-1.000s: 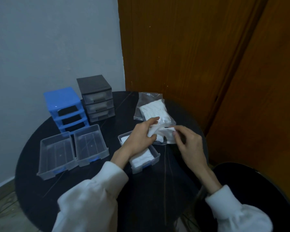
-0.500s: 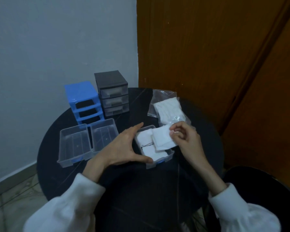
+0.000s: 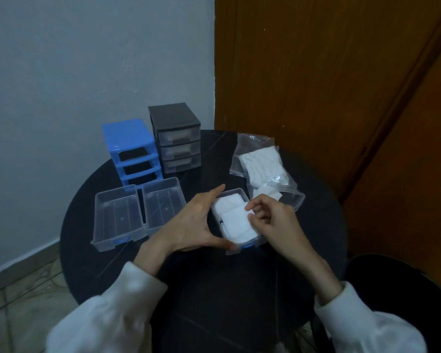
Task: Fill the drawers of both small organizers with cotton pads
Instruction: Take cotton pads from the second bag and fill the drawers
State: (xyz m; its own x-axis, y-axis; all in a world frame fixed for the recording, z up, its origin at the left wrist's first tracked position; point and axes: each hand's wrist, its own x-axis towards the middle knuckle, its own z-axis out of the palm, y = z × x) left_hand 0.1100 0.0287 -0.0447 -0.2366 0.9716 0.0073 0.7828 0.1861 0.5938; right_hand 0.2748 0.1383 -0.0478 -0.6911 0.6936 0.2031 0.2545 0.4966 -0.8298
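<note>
A drawer (image 3: 242, 244) on the table (image 3: 214, 289) is braced by the spread left hand (image 3: 196, 225) while a pad (image 3: 236, 220) is pinched by the right hand (image 3: 273, 222), for laying inside.

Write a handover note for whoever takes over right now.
Left hand braces the drawer being filled. Right hand sets a pad into it.
Two empty drawers lie in front of the blue organizer, whose slots are open. Black organizer has all drawers in, contents unclear. Bag holds more pads.
Left: finish this drawer, fill the two, slide all back.
</note>
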